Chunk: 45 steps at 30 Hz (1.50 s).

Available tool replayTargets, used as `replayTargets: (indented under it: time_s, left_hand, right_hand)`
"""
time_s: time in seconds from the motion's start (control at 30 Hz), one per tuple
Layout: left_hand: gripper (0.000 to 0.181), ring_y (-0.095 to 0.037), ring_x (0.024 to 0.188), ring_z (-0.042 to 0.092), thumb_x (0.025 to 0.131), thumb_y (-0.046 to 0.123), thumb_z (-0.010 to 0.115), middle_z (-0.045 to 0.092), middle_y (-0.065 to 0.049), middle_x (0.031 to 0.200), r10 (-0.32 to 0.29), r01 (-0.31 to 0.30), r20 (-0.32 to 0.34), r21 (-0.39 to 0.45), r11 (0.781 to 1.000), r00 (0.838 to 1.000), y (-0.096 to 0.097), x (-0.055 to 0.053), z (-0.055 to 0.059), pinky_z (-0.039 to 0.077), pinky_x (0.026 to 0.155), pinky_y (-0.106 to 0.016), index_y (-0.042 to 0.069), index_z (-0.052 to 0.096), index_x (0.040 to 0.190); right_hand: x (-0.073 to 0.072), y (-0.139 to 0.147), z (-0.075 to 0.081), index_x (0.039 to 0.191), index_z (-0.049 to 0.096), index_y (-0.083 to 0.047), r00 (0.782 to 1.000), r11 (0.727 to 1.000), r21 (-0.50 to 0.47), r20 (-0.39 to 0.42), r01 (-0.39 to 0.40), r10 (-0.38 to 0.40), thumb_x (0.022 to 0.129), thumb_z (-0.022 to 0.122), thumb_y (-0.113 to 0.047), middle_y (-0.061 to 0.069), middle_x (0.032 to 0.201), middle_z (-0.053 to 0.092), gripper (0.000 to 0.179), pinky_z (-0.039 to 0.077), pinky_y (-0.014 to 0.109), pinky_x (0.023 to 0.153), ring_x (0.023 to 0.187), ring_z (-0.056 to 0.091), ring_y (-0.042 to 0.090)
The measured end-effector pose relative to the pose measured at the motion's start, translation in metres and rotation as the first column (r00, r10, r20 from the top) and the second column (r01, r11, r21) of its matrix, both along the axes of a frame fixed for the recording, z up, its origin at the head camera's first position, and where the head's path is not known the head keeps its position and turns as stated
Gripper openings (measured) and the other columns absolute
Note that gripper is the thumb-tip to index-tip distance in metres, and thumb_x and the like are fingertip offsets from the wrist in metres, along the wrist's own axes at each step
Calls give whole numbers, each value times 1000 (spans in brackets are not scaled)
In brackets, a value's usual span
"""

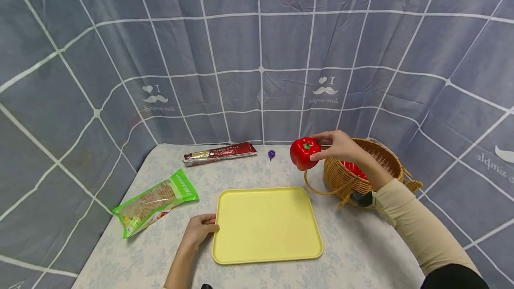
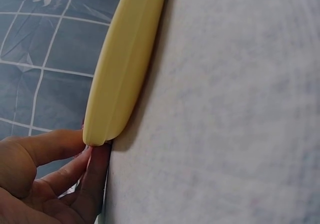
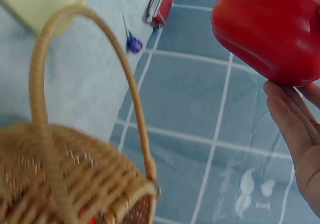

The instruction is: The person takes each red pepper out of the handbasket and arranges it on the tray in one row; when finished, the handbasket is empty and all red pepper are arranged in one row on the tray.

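Note:
A red bell pepper (image 1: 304,154) is held between the thumb and fingers of my right hand (image 1: 336,145), raised just left of the wicker basket (image 1: 335,177). In the right wrist view the bell pepper (image 3: 270,32) fills the upper right, with the fingers (image 3: 290,114) against its underside. My left hand (image 1: 198,230) pinches the left edge of a yellow tray (image 1: 267,226) lying on the table. The left wrist view has the thumb and fingers on the corner of that tray (image 2: 125,59). Something red (image 1: 354,169) sits inside the basket, partly hidden by my right arm.
A green-and-clear food packet (image 1: 158,200) lies at the left. Toward the back are a dark red and silver packet (image 1: 220,153) and a purple-headed lollipop (image 1: 271,154). The basket's handle (image 1: 321,191) hangs toward the tray. Grey checked curtain (image 1: 233,52) surrounds the table.

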<state>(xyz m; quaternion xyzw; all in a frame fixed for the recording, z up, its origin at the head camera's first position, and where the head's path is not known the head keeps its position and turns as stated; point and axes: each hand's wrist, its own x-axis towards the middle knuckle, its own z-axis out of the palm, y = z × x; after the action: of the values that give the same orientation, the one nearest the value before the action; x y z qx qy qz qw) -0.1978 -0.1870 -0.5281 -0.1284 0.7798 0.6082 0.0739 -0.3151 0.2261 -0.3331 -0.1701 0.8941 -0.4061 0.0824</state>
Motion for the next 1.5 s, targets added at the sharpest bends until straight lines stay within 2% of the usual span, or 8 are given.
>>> replayTargets:
  time_s: [0.4,0.67,0.87,1.07,1.33,1.5]
  left_hand:
    - [45,-13,79,63,78,-5,69,67,-23,103,14,-14,-10,-3,1000,1000,-1,1,-2,54,68,-29,-16,58,121]
    - [45,-14,82,64,77,-6,69,67,-24,104,21,-21,-23,-3,1000,1000,-2,4,-3,55,68,-27,-16,59,120]
    - [45,-13,80,62,75,-6,68,67,-22,101,18,-18,-33,-10,1000,999,1,5,-4,53,65,-26,-16,60,118]
    - [45,-16,82,62,79,-5,66,64,-22,104,3,-4,-28,-15,1000,1000,1,9,-4,54,67,-27,-16,57,121]
    - [41,-17,83,63,79,-4,66,66,-20,101,7,-10,-23,-107,994,1000,3,6,0,55,69,-29,-14,60,118]
    - [38,-18,84,64,81,-4,66,66,-20,101,6,-9,-25,-111,994,1000,5,4,2,55,69,-28,-14,61,117]
  right_hand:
    - [1,-40,-25,135,55,0,997,995,-69,-12,-71,70,76,84,-23,22,131,61,70,54,44,91,120,59,40]
    - [0,-68,-39,134,57,-2,997,993,-85,1,-77,77,72,86,-23,20,132,61,71,55,44,90,122,58,39]
    - [1,-85,-60,132,59,-2,997,990,-118,18,-77,79,71,86,-21,19,129,63,69,54,44,93,119,60,37]
    - [3,-100,-76,131,60,-4,997,991,-122,49,-61,67,69,88,-25,16,129,63,71,54,43,93,119,61,34]
    - [3,-121,-86,130,61,-1,996,987,-137,2,-88,89,70,87,-22,19,127,64,69,54,43,93,118,62,36]
    - [4,-136,-94,129,62,-2,995,986,-137,-18,-97,95,69,87,-22,18,124,66,68,55,42,92,115,63,36]
